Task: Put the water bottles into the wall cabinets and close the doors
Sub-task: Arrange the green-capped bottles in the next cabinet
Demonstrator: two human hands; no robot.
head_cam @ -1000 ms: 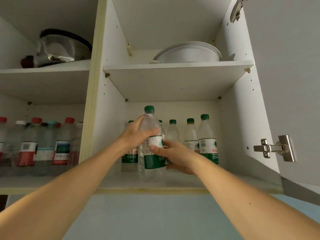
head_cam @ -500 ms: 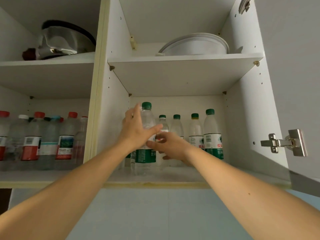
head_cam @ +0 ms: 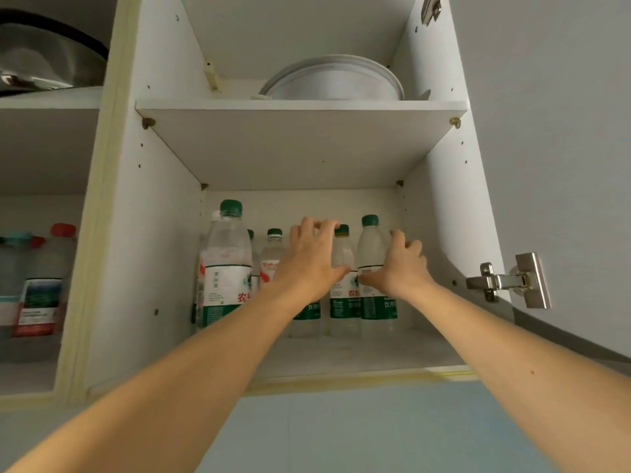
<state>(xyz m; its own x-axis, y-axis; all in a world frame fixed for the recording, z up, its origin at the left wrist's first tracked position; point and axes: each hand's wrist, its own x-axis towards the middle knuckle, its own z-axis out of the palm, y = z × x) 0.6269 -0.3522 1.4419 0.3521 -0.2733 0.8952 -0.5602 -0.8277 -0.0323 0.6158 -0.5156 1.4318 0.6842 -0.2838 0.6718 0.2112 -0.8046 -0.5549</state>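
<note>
Several green-capped water bottles stand on the lower shelf (head_cam: 341, 356) of the open right wall cabinet. The tallest bottle (head_cam: 225, 264) stands free at the front left. My left hand (head_cam: 309, 264) reaches in and its curled fingers grip a bottle in the row, which it mostly hides; only that bottle's green label (head_cam: 307, 310) shows below my wrist. My right hand (head_cam: 401, 264) grips the rightmost bottle (head_cam: 372, 244) from its right side, thumb across the label. Another bottle (head_cam: 343, 254) stands between my two hands.
The cabinet door (head_cam: 560, 165) hangs open at the right on a metal hinge (head_cam: 505, 281). A white bowl (head_cam: 331, 80) sits on the upper shelf. The left cabinet holds red-capped bottles (head_cam: 44, 285) and a metal pot (head_cam: 41, 56) above them.
Both hands have let go of the tall bottle at the front left and moved right and deeper, onto the bottles in the back row. The camera has moved closer.
</note>
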